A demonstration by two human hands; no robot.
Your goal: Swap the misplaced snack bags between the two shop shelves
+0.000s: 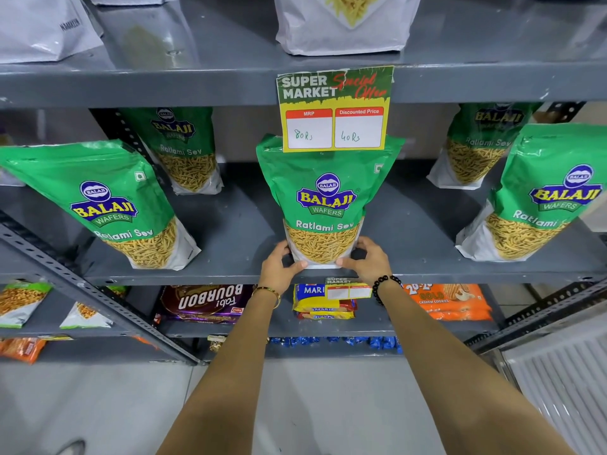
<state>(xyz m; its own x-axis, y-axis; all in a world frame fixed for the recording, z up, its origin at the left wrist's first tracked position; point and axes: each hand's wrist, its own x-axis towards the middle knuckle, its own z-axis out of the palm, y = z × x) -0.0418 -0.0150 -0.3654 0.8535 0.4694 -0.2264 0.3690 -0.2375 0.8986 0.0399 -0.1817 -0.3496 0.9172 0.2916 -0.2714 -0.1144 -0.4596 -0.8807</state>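
A green Balaji Ratlami Sev bag (325, 198) stands upright at the middle front of the grey middle shelf (230, 224). My left hand (281, 266) grips its lower left corner and my right hand (368, 259) grips its lower right corner. Its top is partly hidden behind a Super Market price tag (335, 108). More green Sev bags stand on the same shelf: one at the left (98, 205), one behind it (184, 149), and two at the right (542, 195) (476, 146). On the upper shelf sit white bags, one in the middle (345, 24) and one at the left (42, 27).
The shelf below holds a Bourbon biscuit pack (207, 303), yellow Marie packs (323, 302) and an orange cookie pack (450, 302). Blue packets (331, 341) lie on the lowest shelf. A second rack at the left carries small Sev bags (19, 302). Grey floor (115, 405) lies underneath.
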